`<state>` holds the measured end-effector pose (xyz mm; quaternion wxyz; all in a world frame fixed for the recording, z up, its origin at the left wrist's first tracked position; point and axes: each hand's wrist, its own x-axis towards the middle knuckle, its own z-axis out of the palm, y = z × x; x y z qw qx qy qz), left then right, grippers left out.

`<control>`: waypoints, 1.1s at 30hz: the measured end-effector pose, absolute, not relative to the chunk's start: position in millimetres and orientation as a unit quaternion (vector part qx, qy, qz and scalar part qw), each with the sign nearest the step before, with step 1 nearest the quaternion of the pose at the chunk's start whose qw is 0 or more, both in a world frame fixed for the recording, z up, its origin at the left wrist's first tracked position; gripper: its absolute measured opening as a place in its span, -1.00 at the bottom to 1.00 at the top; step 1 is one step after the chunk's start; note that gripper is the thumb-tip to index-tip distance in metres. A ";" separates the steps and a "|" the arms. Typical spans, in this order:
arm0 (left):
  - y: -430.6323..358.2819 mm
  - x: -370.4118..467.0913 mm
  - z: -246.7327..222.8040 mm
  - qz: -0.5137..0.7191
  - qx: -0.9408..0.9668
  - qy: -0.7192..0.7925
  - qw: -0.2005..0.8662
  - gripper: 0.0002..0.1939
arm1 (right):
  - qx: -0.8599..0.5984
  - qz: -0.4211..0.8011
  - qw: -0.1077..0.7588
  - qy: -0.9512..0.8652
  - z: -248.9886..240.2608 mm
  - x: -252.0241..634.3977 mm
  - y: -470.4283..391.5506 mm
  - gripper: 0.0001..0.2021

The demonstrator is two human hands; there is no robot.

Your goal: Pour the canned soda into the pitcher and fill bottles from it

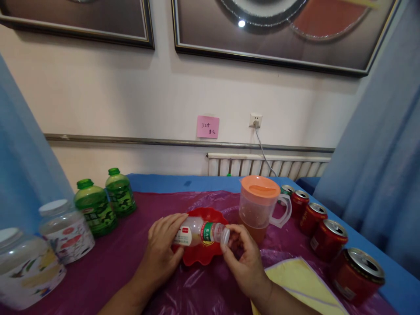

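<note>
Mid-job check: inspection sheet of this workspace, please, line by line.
Surface: purple sheet, creased, over blue cover
Things: clear bottle lying sideways above red bowl
Clutter: two jars, two green bottles, jug, five cans, yellow cloth
Hands: left hand grips bottle; right hand pinches white cap
Cables: one, plugged into wall socket; lower end hidden
Surroundings: blue curtains, radiator, pink note

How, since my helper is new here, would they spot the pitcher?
On the purple plastic sheet, look right of the scalloped red dish. The pitcher is see-through, part-filled with brownish liquid. Unlike the cans beside it, it has a handle and an orange lid.
</note>
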<state>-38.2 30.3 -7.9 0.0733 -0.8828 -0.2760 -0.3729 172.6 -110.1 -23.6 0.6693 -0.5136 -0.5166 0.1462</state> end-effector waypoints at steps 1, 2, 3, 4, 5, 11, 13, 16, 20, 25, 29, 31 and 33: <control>30.9 -38.2 -8.1 -0.379 -0.880 -0.278 0.072 -0.39 | -0.512 0.149 0.675 -0.510 -23.6 172.9 -111.1 -0.69; 31.4 -38.3 -8.2 -0.385 -0.876 -0.281 0.071 -0.40 | -0.511 0.153 0.680 -0.504 -23.6 173.3 -112.2 -0.66; 31.8 -38.7 -7.9 -0.393 -0.872 -0.283 0.071 -0.40 | -0.509 0.156 0.682 -0.501 -23.7 173.9 -113.2 -0.63; 32.0 -39.2 -7.2 -0.401 -0.868 -0.285 0.071 -0.41 | -0.508 0.158 0.682 -0.503 -23.9 174.6 -114.1 -0.62; 31.8 -39.8 -6.2 -0.408 -0.864 -0.288 0.070 -0.41 | -0.506 0.158 0.679 -0.508 -24.0 175.3 -114.8 -0.63; 28.1 -43.9 3.1 -0.453 -0.835 -0.307 0.053 -0.41 | -0.523 0.174 0.643 -0.532 -15.1 173.3 -114.8 -0.76; 28.5 -44.2 3.8 -0.473 -0.821 -0.318 0.039 -0.42 | -0.534 0.222 0.599 -0.554 -9.5 169.5 -116.9 -0.81; 30.9 -43.4 2.8 -0.493 -0.798 -0.346 0.000 -0.41 | -0.545 0.289 0.504 -0.605 -8.1 160.0 -124.8 -0.80; 32.9 -40.9 5.6 -0.508 -0.770 -0.379 -0.076 -0.35 | -0.578 0.292 0.415 -0.639 -24.7 144.2 -137.0 -0.70; 31.7 -38.9 20.6 -0.533 -0.707 -0.427 -0.185 -0.30 | -0.618 0.243 0.327 -0.673 -43.4 139.2 -142.1 -0.67; 36.3 -43.1 35.4 -0.551 -0.622 -0.477 -0.286 -0.27 | -0.595 0.221 0.288 -0.717 -48.6 143.1 -140.8 -0.64; 41.4 -46.5 42.8 -0.568 -0.587 -0.479 -0.324 -0.27 | -0.589 0.207 0.275 -0.731 -53.0 143.7 -138.7 -0.62; 46.9 -49.8 49.7 -0.585 -0.556 -0.467 -0.360 -0.29 | -0.587 0.201 0.272 -0.736 -59.0 143.5 -136.0 -0.60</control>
